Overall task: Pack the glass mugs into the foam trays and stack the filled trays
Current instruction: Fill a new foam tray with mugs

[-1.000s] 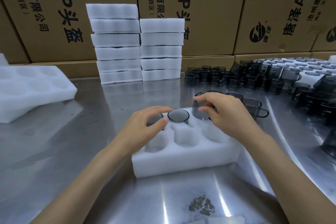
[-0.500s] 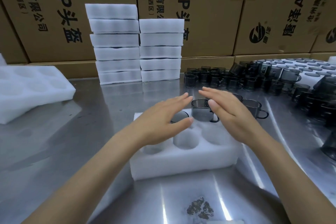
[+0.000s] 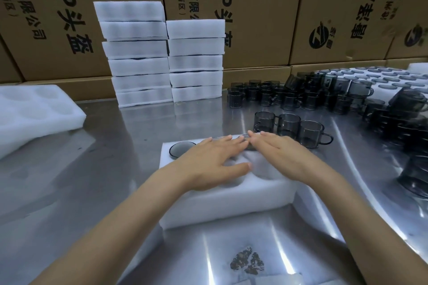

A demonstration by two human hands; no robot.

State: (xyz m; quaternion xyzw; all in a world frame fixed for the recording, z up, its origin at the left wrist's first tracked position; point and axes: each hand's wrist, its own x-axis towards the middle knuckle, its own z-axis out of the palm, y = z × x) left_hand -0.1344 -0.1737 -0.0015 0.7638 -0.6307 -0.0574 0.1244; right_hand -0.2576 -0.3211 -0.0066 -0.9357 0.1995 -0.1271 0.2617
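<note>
White foam tray (image 3: 222, 201); smoky grey glass mugs (image 3: 287, 126); brown cartons (image 3: 254, 7), black lettering; silver table (image 3: 115, 169).

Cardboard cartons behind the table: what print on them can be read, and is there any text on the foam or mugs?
"-P头盔" on the left carton, sideways.
"科技有限" and "(西区)" on the middle carton; cut off at the stacks.
"AH" plus a round logo on the right carton; its other characters are unclear.
None on the foam tray or glass mugs.

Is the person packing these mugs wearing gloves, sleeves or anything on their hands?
No. Both the left hand and the right hand are bare, with no gloves. Both forearms are uncovered as far as the picture shows, so no sleeve is visible. I see no watch, bracelet or ring. The fingernails look short and unpainted.
</note>
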